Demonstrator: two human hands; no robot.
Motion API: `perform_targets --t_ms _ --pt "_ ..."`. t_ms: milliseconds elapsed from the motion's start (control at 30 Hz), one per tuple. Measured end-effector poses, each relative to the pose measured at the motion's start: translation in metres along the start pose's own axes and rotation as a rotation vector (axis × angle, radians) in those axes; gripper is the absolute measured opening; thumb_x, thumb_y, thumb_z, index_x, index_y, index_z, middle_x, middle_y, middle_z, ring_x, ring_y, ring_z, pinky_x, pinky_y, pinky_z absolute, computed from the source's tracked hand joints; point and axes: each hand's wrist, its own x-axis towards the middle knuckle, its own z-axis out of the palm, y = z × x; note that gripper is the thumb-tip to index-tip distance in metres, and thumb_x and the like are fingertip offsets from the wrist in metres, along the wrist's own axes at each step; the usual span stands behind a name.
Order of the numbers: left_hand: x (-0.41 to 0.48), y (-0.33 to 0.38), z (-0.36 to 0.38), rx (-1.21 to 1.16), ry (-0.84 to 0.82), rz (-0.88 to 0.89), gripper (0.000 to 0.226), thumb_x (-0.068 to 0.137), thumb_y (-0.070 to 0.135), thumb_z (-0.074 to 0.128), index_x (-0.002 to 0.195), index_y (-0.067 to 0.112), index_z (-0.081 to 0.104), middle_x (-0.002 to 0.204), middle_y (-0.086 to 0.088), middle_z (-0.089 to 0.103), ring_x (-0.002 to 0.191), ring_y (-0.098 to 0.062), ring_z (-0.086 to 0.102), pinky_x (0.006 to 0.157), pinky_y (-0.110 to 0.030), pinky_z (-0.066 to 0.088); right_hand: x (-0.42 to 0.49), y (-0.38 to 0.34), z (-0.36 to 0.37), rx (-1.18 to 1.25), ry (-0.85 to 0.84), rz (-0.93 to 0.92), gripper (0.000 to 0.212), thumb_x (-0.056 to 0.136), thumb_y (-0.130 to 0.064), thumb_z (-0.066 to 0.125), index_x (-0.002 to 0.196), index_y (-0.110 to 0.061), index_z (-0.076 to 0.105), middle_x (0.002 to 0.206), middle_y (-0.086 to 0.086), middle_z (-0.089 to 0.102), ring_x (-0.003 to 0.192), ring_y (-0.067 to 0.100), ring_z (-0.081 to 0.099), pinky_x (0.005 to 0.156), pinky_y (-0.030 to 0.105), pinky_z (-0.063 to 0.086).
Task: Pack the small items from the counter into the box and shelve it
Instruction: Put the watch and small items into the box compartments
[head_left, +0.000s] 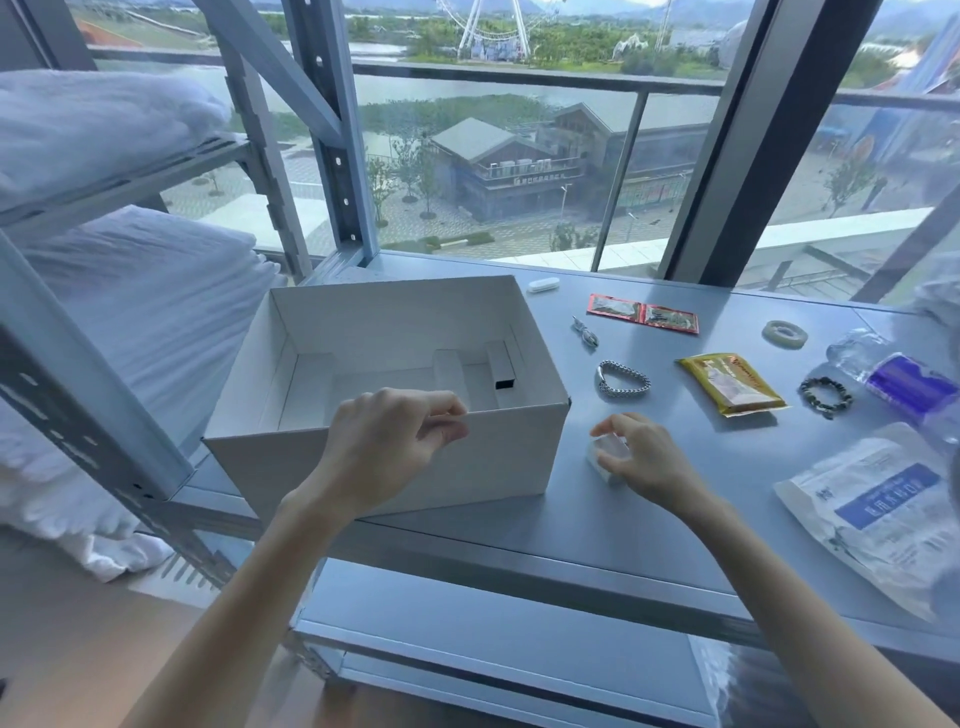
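An open white box (498, 457) stands on the grey counter (623, 519); a small black-ended block (501, 366) lies inside it. My left hand (395, 441) pinches the box's near rim. My right hand (641, 457) curls round a small clear-white item (605, 457) on the counter just right of the box. Spread further right are a silver chain bracelet (622, 379), a yellow sachet (732, 383), a red sachet pair (643, 313), a tape roll (784, 333), a dark bead bracelet (826, 396), a small metal clip (586, 331) and a white capsule case (543, 285).
A white and blue pouch (878, 514) and a clear bottle with a purple label (904, 382) lie at the right edge. Metal shelving (332, 156) with folded white bedding (130, 312) stands to the left. A lower shelf (493, 618) runs under the counter. A window is behind.
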Motion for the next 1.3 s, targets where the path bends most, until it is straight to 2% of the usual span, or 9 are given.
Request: perform_targets --t_ms 100,267,533,667,833,967,1133,1233,1300 --pt "-0.001 0.002 -0.001 -0.02 0.02 0.006 0.01 0.078 0.042 0.069 0.085 0.038 0.063 0.073 0.019 0.069 0.07 -0.01 0.061 0.052 -0.015 0.033 0.011 -0.002 0.0 0.013 0.012 0.01 0.021 0.082 -0.01 0.061 0.103 -0.012 0.065 0.108 0.005 0.059 0.099 0.023 0.058 0.089 0.039 0.045" --pt "-0.002 0.003 -0.002 -0.007 0.029 0.003 0.01 0.08 0.043 0.068 0.083 0.033 0.066 0.073 0.016 0.07 0.07 -0.014 0.064 0.056 -0.024 0.039 0.035 -0.004 -0.001 -0.027 0.046 -0.018 0.021 0.085 -0.008 0.059 0.105 -0.01 0.065 0.11 0.008 0.059 0.104 0.026 0.056 0.089 0.046 0.046" --pt "0.001 0.003 -0.003 0.027 0.0 -0.016 0.019 0.08 0.051 0.062 0.082 0.032 0.066 0.067 0.01 0.067 0.065 -0.015 0.059 0.049 -0.017 0.025 0.073 0.003 -0.009 -0.157 0.106 0.023 0.023 0.085 -0.004 0.055 0.105 -0.009 0.063 0.111 0.013 0.057 0.102 0.03 0.053 0.076 0.035 0.044" --pt "0.002 0.003 -0.003 0.029 -0.002 -0.041 0.02 0.079 0.054 0.061 0.082 0.034 0.066 0.069 0.009 0.067 0.067 -0.016 0.059 0.054 -0.023 0.027 0.085 0.01 -0.013 -0.251 0.019 0.116 0.025 0.086 -0.009 0.053 0.11 -0.013 0.059 0.115 0.013 0.057 0.108 0.03 0.052 0.081 0.038 0.046" --pt "0.002 0.002 -0.002 0.032 0.0 -0.035 0.024 0.079 0.055 0.06 0.082 0.032 0.066 0.07 0.009 0.068 0.067 -0.017 0.059 0.056 -0.023 0.029 0.088 0.011 -0.015 -0.231 -0.075 0.146 0.025 0.08 -0.002 0.054 0.1 -0.015 0.06 0.102 0.006 0.066 0.095 0.026 0.058 0.072 0.032 0.047" --pt "0.0 0.001 -0.003 0.031 0.002 -0.029 0.028 0.079 0.056 0.06 0.077 0.029 0.065 0.065 0.007 0.064 0.059 -0.016 0.049 0.054 -0.023 0.026 0.089 0.007 -0.017 -0.17 -0.057 0.093 0.022 0.078 -0.002 0.057 0.094 -0.016 0.062 0.092 0.004 0.07 0.084 0.022 0.061 0.065 0.027 0.043" --pt "0.002 0.0 -0.002 0.041 0.009 -0.013 0.026 0.079 0.054 0.062 0.075 0.028 0.064 0.061 0.006 0.062 0.056 -0.016 0.044 0.053 -0.023 0.026 0.094 -0.014 -0.038 -0.012 -0.018 -0.04 0.017 0.079 -0.004 0.065 0.092 -0.014 0.063 0.088 0.005 0.07 0.079 0.016 0.06 0.074 0.03 0.048" --pt "0.0 -0.005 -0.005 0.053 -0.003 -0.006 0.026 0.078 0.053 0.063 0.074 0.027 0.065 0.061 0.006 0.063 0.058 -0.018 0.051 0.052 -0.024 0.033 0.093 -0.035 -0.058 0.088 -0.015 -0.13 0.019 0.08 -0.006 0.068 0.094 -0.016 0.063 0.085 0.002 0.068 0.073 0.009 0.059 0.064 0.017 0.043" --pt "-0.004 -0.014 -0.011 0.042 0.006 -0.001 0.025 0.077 0.053 0.065 0.071 0.028 0.063 0.056 0.008 0.058 0.053 -0.015 0.043 0.051 -0.024 0.032 0.09 -0.052 -0.074 0.169 -0.002 -0.185 0.02 0.08 -0.006 0.069 0.095 -0.019 0.063 0.082 -0.001 0.066 0.071 0.006 0.059 0.063 0.012 0.043"
